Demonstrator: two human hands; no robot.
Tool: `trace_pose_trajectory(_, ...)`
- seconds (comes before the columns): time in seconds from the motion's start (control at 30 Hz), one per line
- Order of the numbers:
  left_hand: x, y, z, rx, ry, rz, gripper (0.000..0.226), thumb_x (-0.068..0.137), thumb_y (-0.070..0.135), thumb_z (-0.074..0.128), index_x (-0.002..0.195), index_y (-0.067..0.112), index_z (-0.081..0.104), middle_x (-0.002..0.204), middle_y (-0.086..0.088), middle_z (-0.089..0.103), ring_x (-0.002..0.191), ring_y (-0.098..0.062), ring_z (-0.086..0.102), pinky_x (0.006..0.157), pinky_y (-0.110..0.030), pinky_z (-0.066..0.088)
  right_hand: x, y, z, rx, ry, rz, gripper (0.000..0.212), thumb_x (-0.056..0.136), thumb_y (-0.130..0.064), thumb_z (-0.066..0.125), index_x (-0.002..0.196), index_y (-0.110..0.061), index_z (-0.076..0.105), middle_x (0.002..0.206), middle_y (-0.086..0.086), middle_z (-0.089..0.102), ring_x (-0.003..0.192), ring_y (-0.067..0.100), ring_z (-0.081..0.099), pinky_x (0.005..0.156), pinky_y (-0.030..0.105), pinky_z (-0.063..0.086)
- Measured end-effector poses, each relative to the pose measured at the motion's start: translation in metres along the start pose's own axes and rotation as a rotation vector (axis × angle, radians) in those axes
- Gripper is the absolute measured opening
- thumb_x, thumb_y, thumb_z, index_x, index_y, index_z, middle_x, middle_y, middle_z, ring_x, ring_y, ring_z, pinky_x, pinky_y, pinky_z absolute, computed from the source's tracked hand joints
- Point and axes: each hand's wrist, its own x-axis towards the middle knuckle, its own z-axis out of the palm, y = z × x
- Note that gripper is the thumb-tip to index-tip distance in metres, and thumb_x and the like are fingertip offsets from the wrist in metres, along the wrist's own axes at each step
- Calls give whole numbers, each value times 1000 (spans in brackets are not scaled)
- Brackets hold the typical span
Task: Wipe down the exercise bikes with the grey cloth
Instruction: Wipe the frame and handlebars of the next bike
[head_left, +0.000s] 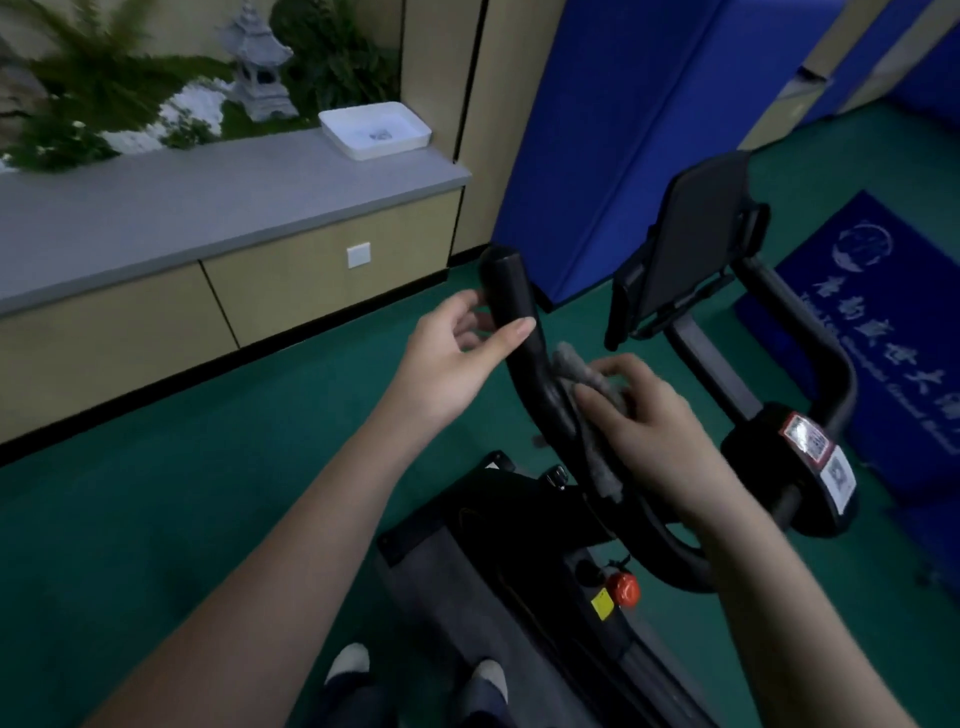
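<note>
A black exercise bike (519, 525) stands in front of me on the green floor. Its left handlebar (511, 296) rises toward the cabinet. My left hand (457, 353) curls loosely around that bar, with the thumb against its front and the fingers behind it. My right hand (644, 415) holds the grey cloth (597, 395) and presses it against the lower bend of the same bar. Part of the cloth hangs down below my fingers. A tablet holder (685, 249) sits at the centre of the handlebars. The right handlebar (810, 338) loops round at the far side.
A long cabinet with a grey top (208, 208) runs along the left wall, carrying a white tray (410, 137). Blue padded mats (623, 130) lean on the wall behind the bike. A blue floor mat (883, 338) lies to the right. A red knob (623, 588) sits on the frame.
</note>
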Motion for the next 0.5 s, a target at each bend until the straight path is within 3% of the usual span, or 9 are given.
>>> trace_pose_trajectory(0.07, 3, 2, -2, -18, -65, 4, 15, 86, 30, 67, 99, 33, 62, 93, 15, 68, 91, 3, 64, 90, -24, 47, -23, -6, 11, 18, 195, -23, 12, 90, -34, 61, 95, -25, 54, 68, -9, 61, 64, 8, 58, 55, 19, 41)
trace_pose_trajectory(0.17, 6, 0, -7, -45, -108, -12, 21, 84, 33, 68, 104, 31, 62, 111, 4, 68, 110, -10, 61, 99, -37, 46, -46, -9, 27, 60, 419, -35, 8, 86, -27, 66, 93, -23, 62, 74, -10, 65, 68, 7, 62, 61, 26, 48)
trace_pose_trajectory(0.23, 7, -2, -9, -57, -133, -30, 28, 85, 37, 67, 111, 30, 61, 120, 2, 65, 120, -15, 55, 104, -43, 43, -52, -9, 35, 41, 535, -23, 11, 84, -23, 69, 94, -18, 67, 80, -4, 65, 75, 11, 62, 68, 23, 47)
trace_pose_trajectory(0.33, 9, -2, -14, -98, -183, -30, 24, 90, 35, 61, 110, 23, 64, 102, 10, 69, 102, -3, 62, 91, -33, 50, -49, -15, 46, 44, 667, 11, 13, 83, -18, 72, 94, -12, 72, 83, -1, 64, 74, 5, 57, 69, 7, 38)
trace_pose_trajectory(0.4, 10, -1, -17, -108, -202, -19, 17, 92, 32, 59, 104, 22, 65, 87, 13, 70, 86, 1, 65, 79, -28, 50, -41, -23, 53, 90, 714, 10, 13, 82, -17, 72, 93, -11, 73, 85, 0, 65, 76, 4, 56, 71, 5, 38)
trace_pose_trajectory(0.5, 13, 0, -19, -123, -216, -15, 11, 92, 30, 58, 100, 24, 65, 82, 13, 71, 82, 2, 65, 74, -20, 49, -26, -40, 66, 120, 763, -72, 13, 81, -16, 73, 93, -9, 73, 84, 1, 65, 76, 2, 55, 71, 5, 37)
